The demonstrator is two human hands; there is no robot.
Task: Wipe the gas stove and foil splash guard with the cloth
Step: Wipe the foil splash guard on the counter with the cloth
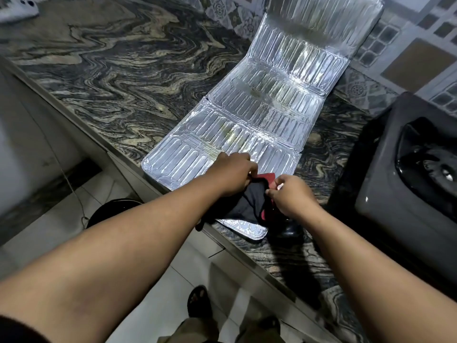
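- No brand, label or readable writing shows on any item in view.
- The foil splash guard (259,115) lies unfolded across the marbled counter (111,70); its far panel leans up against the tiled wall (408,58), and its near corner sticks out just past the counter's front edge.
- The black and red cloth (249,206) sits bunched on the guard's near end, right at the front edge of the counter.
- The left hand (233,174) has its fingers closed on the cloth's top edge; the right hand (290,195) pinches the cloth's red part between fingers and thumb.
- The black gas stove (408,174) stands at the counter's right side, apart from the guard, with a strip of bare counter between them.
- Left of the guard the counter lies open toward its far left corner, where a white object (17,7) rests.
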